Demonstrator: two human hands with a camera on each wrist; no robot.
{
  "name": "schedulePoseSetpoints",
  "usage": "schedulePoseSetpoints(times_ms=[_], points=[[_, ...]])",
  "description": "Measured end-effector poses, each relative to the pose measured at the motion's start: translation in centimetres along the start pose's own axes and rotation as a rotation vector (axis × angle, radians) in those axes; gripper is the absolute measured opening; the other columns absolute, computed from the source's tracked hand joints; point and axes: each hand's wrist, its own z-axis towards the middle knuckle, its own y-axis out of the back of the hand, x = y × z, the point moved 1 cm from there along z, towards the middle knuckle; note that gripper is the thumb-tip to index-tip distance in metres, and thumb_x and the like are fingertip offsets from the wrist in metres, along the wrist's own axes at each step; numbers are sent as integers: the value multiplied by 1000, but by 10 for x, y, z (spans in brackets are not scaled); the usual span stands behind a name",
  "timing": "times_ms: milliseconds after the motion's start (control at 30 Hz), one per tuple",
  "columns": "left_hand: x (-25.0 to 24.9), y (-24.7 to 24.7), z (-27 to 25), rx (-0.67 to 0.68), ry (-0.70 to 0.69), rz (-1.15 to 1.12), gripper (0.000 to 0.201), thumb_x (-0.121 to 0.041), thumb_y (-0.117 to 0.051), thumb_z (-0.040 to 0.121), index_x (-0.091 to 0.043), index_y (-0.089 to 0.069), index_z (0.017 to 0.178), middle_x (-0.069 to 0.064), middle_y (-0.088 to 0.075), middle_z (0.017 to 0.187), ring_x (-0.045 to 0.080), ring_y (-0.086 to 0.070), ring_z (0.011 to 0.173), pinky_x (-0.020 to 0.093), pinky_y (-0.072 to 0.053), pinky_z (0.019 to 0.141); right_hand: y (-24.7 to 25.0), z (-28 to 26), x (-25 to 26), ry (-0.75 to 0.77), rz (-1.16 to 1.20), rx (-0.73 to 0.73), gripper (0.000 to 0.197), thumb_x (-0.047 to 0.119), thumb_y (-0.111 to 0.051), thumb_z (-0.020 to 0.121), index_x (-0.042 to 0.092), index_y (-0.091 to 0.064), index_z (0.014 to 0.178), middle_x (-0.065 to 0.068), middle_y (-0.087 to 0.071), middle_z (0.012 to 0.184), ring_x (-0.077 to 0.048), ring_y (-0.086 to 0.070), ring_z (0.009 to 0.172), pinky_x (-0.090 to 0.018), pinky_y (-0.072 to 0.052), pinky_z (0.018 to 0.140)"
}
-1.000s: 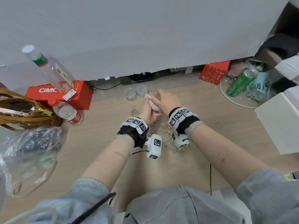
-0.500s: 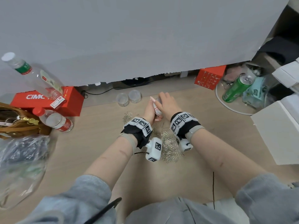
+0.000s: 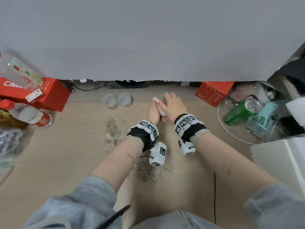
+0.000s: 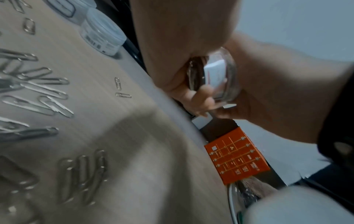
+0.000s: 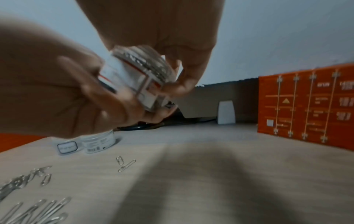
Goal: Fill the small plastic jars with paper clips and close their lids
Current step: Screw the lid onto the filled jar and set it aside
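Both hands hold one jar [image 5: 138,78] in the air above the table [image 3: 69,159]. The left hand [image 3: 153,113] curls its fingers round the labelled body; the right hand [image 3: 173,106] pinches the ribbed lid [image 5: 147,62] with fingertips and thumb. Two more jars [image 3: 117,100] stand near the table's back edge, to the left. Paper clips [image 3: 113,131] lie spread below the wrists. A red box [image 3: 212,93] stands to the right, with bare table between.
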Motion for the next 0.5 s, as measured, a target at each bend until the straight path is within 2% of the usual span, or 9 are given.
schedulePoseSetpoints(times_ms=[100, 133, 167, 200, 233, 267, 333, 433, 500], points=[[0, -5, 13, -91, 30, -96, 54, -43, -20, 101, -9, -63, 98, 16, -67, 89, 24, -66, 74, 31, -57, 60, -10, 9, -14, -4, 285, 67, 57, 46, -48, 89, 17, -31, 135, -12, -38, 132, -31, -41, 118, -41, -36, 98], [1, -6, 17, -100, 34, -117, 52, -41, -21, 102, -9, -62, 101, 18, -67, 95, 28, -66, 84, 38, -58, 70, -13, 11, -17, -11, 352, 82, 60, 45, -52, 88, 17, -31, 136, -13, -37, 134, -30, -41, 120, -40, -36, 101], [1, -7, 18, -111, 50, -107, 49, -39, -21, 102, -12, -62, 97, 19, -66, 93, 30, -66, 87, 42, -58, 74, -14, 13, -21, -17, 397, 96, 60, 42, -55, 87, 16, -32, 136, -13, -38, 134, -28, -42, 121, -38, -35, 102], [0, -7, 18, -114, 66, -92, 44, -35, -21, 103, -18, -59, 87, 17, -64, 86, 30, -67, 78, 41, -59, 67, -16, 16, -24, -24, 426, 105, 59, 38, -57, 86, 14, -35, 135, -13, -39, 134, -27, -43, 121, -33, -35, 100], [-1, -8, 16, -104, 86, -99, 41, -32, -21, 103, -23, -54, 81, 15, -62, 80, 26, -67, 63, 35, -58, 55, -17, 19, -27, -30, 448, 103, 57, 33, -60, 85, 13, -37, 134, -13, -40, 133, -26, -44, 120, -27, -34, 97], [0, -8, 16, -92, 104, -113, 39, -31, -21, 104, -23, -52, 80, 15, -60, 78, 20, -64, 49, 30, -54, 44, -18, 23, -31, -38, 468, 91, 56, 29, -63, 84, 12, -38, 132, -13, -41, 132, -25, -45, 120, -22, -33, 93], [2, -3, 17, -87, 124, -124, 39, -34, -22, 103, -11, -54, 98, 14, -59, 79, 14, -60, 38, 25, -51, 37, -21, 32, -38, -67, 490, 55, 60, 24, -67, 81, 11, -38, 133, -14, -41, 133, -25, -45, 120, -20, -31, 91], [7, 16, 20, -136, 161, -148, 38, -32, -24, 103, -5, -47, 117, 7, -57, 81, 17, -62, 58, 25, -52, 49, -31, 45, -41, -70, 449, 42, 70, 16, -72, 77, 11, -35, 135, -16, -40, 135, -28, -44, 123, -26, -32, 100], [10, 32, 23, -180, 154, -172, 42, -28, -24, 103, 0, -45, 127, 5, -57, 84, 18, -59, 70, 22, -53, 52, -39, 52, -40, -48, 419, 55, 75, 12, -74, 74, 11, -33, 136, -16, -40, 135, -30, -44, 123, -27, -31, 101]])
